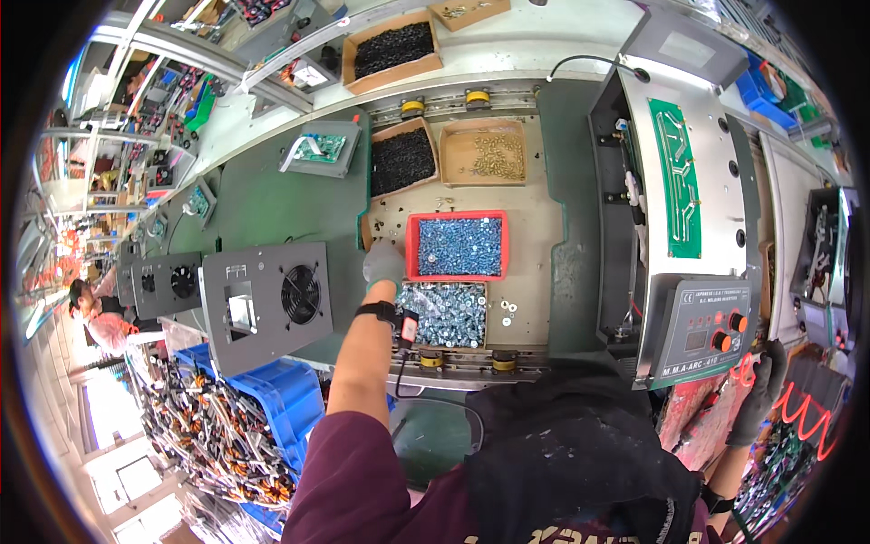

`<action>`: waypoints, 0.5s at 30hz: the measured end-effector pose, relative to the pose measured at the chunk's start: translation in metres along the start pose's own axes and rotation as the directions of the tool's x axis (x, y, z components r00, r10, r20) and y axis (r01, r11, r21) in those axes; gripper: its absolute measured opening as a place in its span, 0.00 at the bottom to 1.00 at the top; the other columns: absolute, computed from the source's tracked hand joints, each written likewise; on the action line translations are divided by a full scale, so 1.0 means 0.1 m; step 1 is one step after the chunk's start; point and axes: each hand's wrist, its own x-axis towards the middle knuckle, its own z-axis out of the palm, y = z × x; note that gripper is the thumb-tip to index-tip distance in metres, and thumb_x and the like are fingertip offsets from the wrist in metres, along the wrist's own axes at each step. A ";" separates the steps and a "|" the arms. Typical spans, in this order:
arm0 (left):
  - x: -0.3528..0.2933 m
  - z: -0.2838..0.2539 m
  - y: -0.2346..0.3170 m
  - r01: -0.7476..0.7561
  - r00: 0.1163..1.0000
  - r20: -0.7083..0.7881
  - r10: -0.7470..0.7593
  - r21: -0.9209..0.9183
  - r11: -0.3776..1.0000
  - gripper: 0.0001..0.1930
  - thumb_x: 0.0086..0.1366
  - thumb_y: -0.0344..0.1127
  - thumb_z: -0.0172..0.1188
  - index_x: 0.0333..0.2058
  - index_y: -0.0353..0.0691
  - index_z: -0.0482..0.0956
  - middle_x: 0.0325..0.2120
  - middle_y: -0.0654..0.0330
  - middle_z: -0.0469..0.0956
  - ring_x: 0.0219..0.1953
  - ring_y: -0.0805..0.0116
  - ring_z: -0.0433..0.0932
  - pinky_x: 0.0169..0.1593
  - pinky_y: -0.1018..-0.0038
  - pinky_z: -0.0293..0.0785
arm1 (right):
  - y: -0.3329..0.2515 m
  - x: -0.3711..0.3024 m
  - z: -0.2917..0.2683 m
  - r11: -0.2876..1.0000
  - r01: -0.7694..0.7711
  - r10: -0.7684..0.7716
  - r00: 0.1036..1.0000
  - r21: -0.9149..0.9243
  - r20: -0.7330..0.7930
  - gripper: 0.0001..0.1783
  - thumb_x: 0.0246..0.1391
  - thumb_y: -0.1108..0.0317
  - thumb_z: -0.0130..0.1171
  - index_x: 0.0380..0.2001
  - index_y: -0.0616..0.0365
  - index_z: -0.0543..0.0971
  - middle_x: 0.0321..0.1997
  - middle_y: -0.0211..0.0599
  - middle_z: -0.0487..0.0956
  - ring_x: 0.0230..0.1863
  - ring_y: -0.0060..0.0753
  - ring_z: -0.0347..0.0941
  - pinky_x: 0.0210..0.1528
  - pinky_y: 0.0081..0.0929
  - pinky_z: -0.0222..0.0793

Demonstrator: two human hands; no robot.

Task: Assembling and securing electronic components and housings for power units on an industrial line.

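Note:
My left hand [384,263], in a grey glove, reaches down beside the red tray [410,249] of small bluish metal fasteners. Its fingers are drawn together among loose dark screws [379,224]; anything between them is too small to name. Just below the tray, a box of silvery washers and nuts [444,313] is partly covered by my wrist. At the far right, my right hand [768,394], in a dark glove, is closed beside the front panel [702,331] of a welding machine. A red coiled hose [802,408] runs next to it; what this hand grips is hidden.
Boxes of black screws [403,161] and brass-coloured parts [485,154] stand behind the tray. The opened machine casing [634,181] carries a green circuit board [675,177]. Grey fan panels [267,304] line the left. A blue bin [281,399] stands beside cable bundles [208,426].

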 end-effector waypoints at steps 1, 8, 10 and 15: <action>0.09 0.00 -0.01 0.006 0.994 0.112 -0.013 0.062 0.998 0.14 0.65 0.34 0.54 0.48 0.46 0.82 0.48 0.51 0.80 0.52 0.51 0.79 0.52 0.62 0.77 | 0.01 -0.06 -0.06 1.000 -0.015 0.015 1.000 -0.009 -0.010 0.24 0.68 0.59 0.48 0.60 0.64 0.69 0.60 0.36 0.71 0.59 0.31 0.67 0.63 0.30 0.60; 0.22 0.16 -0.01 -0.041 0.999 0.030 0.038 0.137 0.990 0.14 0.66 0.38 0.51 0.47 0.49 0.82 0.48 0.55 0.81 0.51 0.53 0.79 0.51 0.59 0.78 | 0.01 -0.71 -0.26 0.987 -0.160 0.162 0.982 0.031 -0.097 0.19 0.67 0.65 0.48 0.57 0.63 0.72 0.56 0.35 0.73 0.56 0.28 0.66 0.59 0.27 0.61; 0.26 0.23 -0.08 -0.090 0.996 -0.002 0.091 0.153 0.984 0.13 0.64 0.37 0.53 0.43 0.45 0.83 0.45 0.51 0.81 0.48 0.51 0.81 0.49 0.58 0.78 | 0.06 -0.90 -0.28 0.989 -0.134 0.143 0.979 0.070 -0.144 0.17 0.65 0.69 0.50 0.54 0.62 0.73 0.50 0.34 0.75 0.50 0.26 0.69 0.53 0.26 0.66; 0.35 0.29 -0.17 -0.200 0.976 -0.067 0.208 0.110 0.974 0.12 0.58 0.36 0.59 0.38 0.39 0.84 0.40 0.45 0.82 0.46 0.47 0.81 0.47 0.58 0.76 | 0.40 -1.41 -0.41 0.955 -0.259 0.279 0.949 0.143 -0.144 0.12 0.64 0.68 0.53 0.47 0.63 0.75 0.41 0.31 0.77 0.42 0.22 0.70 0.47 0.23 0.67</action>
